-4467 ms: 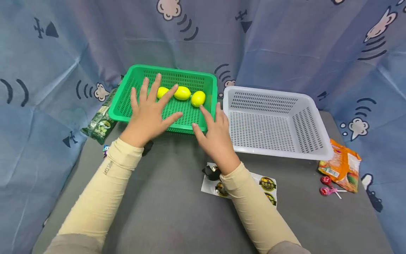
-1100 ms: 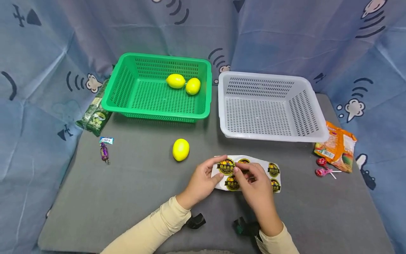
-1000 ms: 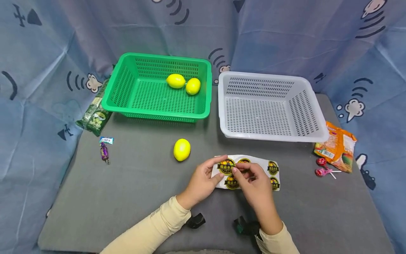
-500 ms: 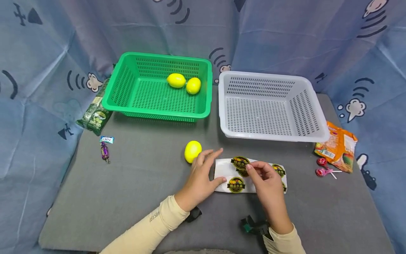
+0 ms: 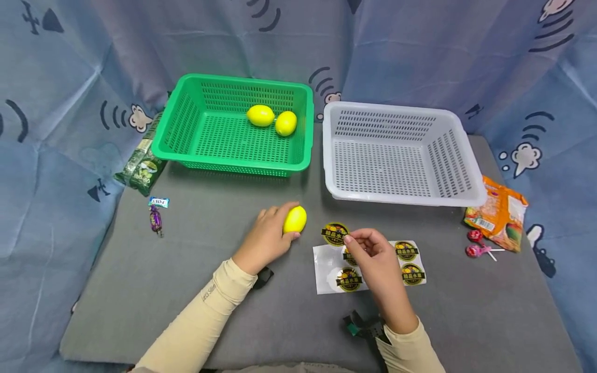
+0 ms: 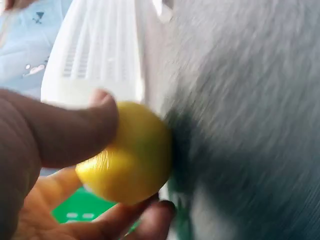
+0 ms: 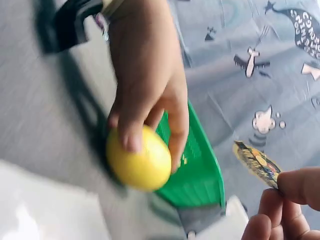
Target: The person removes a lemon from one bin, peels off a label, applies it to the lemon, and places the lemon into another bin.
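My left hand [image 5: 267, 237] grips a yellow lemon [image 5: 295, 219] on the grey table; the left wrist view shows thumb and fingers curled round the lemon [image 6: 127, 155], and the right wrist view shows the same lemon [image 7: 140, 157]. My right hand [image 5: 373, 254] pinches a round black-and-yellow sticker [image 5: 335, 233], peeled off and held above the table; the sticker [image 7: 257, 162] appears edge-on in the right wrist view. The white sticker sheet [image 5: 326, 269] with several stickers lies under the right hand. Two more lemons [image 5: 272, 119] sit in the green basket [image 5: 186, 129].
An empty white basket [image 5: 471, 197] stands right of the green one. A green snack packet [image 5: 142, 168] and wrapped candies [image 5: 156, 212] lie at the left. An orange packet [image 5: 501, 220] and red lollipops [image 5: 478, 243] lie at the right. Blue patterned cloth surrounds the table.
My left hand left the sticker sheet and took hold of the lemon, which rolled right. My right hand peeled one sticker off and lifted it. The sheet now lies flat.
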The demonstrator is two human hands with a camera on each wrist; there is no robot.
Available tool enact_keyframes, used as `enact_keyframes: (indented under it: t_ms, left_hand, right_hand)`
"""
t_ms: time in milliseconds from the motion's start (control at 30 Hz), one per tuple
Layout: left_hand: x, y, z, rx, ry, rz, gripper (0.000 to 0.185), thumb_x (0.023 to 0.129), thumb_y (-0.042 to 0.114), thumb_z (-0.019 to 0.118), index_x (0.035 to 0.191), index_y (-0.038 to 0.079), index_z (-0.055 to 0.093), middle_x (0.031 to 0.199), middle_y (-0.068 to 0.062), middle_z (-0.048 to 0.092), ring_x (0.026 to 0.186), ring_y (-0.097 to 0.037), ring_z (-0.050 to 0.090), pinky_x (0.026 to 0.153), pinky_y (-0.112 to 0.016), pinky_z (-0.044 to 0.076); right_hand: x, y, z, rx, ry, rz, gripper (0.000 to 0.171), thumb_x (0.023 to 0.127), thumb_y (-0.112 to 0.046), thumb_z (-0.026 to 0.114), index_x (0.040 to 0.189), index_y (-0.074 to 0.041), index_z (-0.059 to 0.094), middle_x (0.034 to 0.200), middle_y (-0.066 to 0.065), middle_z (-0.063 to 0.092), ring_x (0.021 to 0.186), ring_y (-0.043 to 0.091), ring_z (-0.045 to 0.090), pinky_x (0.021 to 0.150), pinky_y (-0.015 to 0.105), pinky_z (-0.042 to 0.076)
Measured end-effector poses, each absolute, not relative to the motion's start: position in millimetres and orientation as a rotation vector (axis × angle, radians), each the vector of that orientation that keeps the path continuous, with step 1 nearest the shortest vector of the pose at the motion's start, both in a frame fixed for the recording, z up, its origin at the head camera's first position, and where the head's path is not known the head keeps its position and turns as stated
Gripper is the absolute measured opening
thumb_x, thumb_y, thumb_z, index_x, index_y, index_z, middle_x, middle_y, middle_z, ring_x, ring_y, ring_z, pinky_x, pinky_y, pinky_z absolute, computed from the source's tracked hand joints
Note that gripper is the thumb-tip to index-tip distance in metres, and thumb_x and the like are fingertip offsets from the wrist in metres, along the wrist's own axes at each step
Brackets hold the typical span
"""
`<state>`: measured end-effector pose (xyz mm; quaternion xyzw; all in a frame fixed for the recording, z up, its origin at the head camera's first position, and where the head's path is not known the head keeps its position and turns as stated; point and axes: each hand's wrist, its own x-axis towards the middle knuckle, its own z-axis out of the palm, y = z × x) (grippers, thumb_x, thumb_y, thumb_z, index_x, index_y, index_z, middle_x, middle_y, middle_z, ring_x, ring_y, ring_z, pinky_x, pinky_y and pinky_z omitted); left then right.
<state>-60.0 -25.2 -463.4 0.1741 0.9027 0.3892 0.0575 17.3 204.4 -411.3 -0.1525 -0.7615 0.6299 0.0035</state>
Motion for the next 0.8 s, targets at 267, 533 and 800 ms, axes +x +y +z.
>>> enact_keyframes:
  t_ms: [267, 533, 800]
  left_hand:
    - [-45, -10, -456, 0.342, 1.966, 2.024, 0.071, 0.092, -0.009, 0.076, 0.155, 0.007, 0.046, 0.134, -0.022, 0.053, 0.101, -0.03, 0.071, 0.087, -0.035, 0.06]
    - [-31, -9, -452, 0.357, 1.622, 2.218, 0.056, 0.105, 0.006, 0.065, 0.157, 0.007, 0.043, 0.14, -0.019, 0.051, 0.114, -0.027, 0.066, 0.093, -0.034, 0.056]
    - [-27, -7, -452, 0.226, 1.323, 2.387, 0.047, 0.109, 0.001, 0.052, 0.153, -0.004, 0.037, 0.136, -0.01, 0.054, 0.108, -0.018, 0.065, 0.091, -0.033, 0.054]
  right_hand:
    - [1, 180, -403, -0.403, -2.396, 2.022, 0.018, 0.098, -0.009, 0.077, 0.107, 0.004, 0.069, 0.088, 0.005, 0.068, 0.077, 0.015, 0.059, 0.066, 0.024, 0.046]
    - [3, 177, -404, -0.419, -2.435, 1.975, 0.019, 0.098, -0.012, 0.078, 0.108, 0.002, 0.07, 0.092, 0.007, 0.069, 0.081, 0.018, 0.062, 0.07, 0.024, 0.049]
    - [5, 175, -402, -0.333, -2.409, 2.044, 0.021, 0.098, -0.006, 0.076, 0.114, 0.003, 0.066, 0.097, 0.008, 0.069, 0.086, 0.018, 0.064, 0.074, 0.024, 0.051]
